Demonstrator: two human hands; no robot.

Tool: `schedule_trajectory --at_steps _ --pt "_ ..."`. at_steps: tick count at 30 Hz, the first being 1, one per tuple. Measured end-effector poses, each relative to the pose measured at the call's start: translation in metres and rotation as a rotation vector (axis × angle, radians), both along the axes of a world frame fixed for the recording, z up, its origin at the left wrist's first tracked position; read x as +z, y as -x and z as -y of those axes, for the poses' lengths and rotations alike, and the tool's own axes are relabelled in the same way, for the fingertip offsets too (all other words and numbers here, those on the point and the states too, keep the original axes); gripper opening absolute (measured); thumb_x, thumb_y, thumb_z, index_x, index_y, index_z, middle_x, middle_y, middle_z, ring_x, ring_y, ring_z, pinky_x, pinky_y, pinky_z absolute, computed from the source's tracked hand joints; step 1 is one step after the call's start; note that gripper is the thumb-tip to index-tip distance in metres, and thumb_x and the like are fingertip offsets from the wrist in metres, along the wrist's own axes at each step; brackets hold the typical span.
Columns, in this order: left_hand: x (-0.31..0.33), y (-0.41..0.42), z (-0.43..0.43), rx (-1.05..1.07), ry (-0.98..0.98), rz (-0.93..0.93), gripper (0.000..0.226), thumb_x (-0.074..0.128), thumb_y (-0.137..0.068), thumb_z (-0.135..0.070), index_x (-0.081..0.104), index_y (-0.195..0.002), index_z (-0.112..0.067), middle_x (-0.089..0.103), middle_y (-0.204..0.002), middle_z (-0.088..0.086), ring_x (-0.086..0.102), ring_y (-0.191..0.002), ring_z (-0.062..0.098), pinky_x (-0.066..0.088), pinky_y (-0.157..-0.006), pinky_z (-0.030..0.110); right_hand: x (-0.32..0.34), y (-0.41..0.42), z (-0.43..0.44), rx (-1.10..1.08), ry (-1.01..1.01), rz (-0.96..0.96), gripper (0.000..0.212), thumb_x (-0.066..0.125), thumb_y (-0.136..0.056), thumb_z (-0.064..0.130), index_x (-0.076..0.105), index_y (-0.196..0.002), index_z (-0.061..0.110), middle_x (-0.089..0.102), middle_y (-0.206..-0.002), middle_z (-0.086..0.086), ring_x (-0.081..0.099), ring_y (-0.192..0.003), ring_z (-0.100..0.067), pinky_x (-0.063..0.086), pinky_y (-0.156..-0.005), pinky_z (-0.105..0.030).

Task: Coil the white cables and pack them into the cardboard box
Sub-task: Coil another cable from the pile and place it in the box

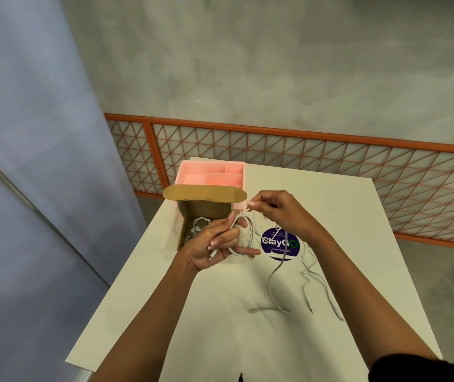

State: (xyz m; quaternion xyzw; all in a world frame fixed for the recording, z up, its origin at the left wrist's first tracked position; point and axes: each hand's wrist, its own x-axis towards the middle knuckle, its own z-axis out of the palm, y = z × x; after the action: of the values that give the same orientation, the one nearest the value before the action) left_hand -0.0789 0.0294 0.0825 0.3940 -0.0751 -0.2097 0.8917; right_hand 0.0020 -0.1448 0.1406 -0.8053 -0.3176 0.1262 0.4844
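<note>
My left hand (221, 241) grips a loop of white cable (243, 238) just in front of the open cardboard box (183, 230). My right hand (278, 213) is raised beside it and pinches the same cable's strand, which trails down onto the white table (220, 326). Inside the box lies a coiled white cable (197, 226). Loose white cables (314, 282) lie on the table to the right, their plug ends pointing toward me.
A pink divided organiser tray (210, 173) stands behind the box at the table's far edge. A round purple sticker (279, 244) is on the tabletop. An orange lattice railing (303, 150) runs behind the table. The table's left edge drops to a grey floor.
</note>
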Motion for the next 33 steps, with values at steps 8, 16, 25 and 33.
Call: schedule_trajectory --at_steps 8,16,25,33 --pt "0.004 -0.001 0.000 -0.034 0.117 0.026 0.023 0.055 -0.094 -0.028 0.057 -0.080 -0.009 0.032 -0.037 -0.005 0.042 -0.029 0.003 0.058 -0.068 0.031 -0.007 0.012 0.010 0.173 0.011 -0.276 0.023 0.056 -0.091 0.041 0.071 -0.084 0.024 0.033 -0.052 0.005 0.026 -0.047 -0.008 0.026 -0.047 -0.018" --pt "0.003 -0.001 0.000 -0.039 0.075 -0.044 0.025 0.056 -0.093 -0.030 0.056 -0.078 -0.011 0.038 -0.040 -0.007 0.036 -0.031 0.003 0.042 -0.050 0.017 -0.006 0.010 0.009 0.167 0.058 -0.192 0.023 0.052 -0.096 0.027 0.066 -0.082 0.014 0.044 -0.051 0.007 0.034 -0.042 -0.004 0.031 -0.047 -0.012" --pt "0.002 -0.004 0.001 -0.011 0.014 -0.028 0.033 0.060 -0.090 -0.036 0.052 -0.068 -0.013 0.043 -0.047 -0.005 0.040 -0.040 0.004 0.053 -0.072 0.026 -0.004 0.005 0.015 0.197 0.075 -0.273 0.023 0.054 -0.095 0.030 0.065 -0.085 0.012 0.038 -0.066 -0.013 0.030 -0.049 -0.009 0.029 -0.050 -0.022" --pt "0.013 -0.002 0.007 0.102 -0.054 -0.057 0.034 0.039 -0.096 -0.029 0.058 -0.079 -0.006 0.036 -0.038 -0.007 0.033 -0.033 0.003 0.054 -0.067 0.025 -0.010 0.005 0.016 0.195 0.041 -0.353 0.026 0.049 -0.098 0.027 0.064 -0.079 0.019 0.059 -0.074 -0.009 0.030 -0.049 -0.010 0.027 -0.046 -0.018"
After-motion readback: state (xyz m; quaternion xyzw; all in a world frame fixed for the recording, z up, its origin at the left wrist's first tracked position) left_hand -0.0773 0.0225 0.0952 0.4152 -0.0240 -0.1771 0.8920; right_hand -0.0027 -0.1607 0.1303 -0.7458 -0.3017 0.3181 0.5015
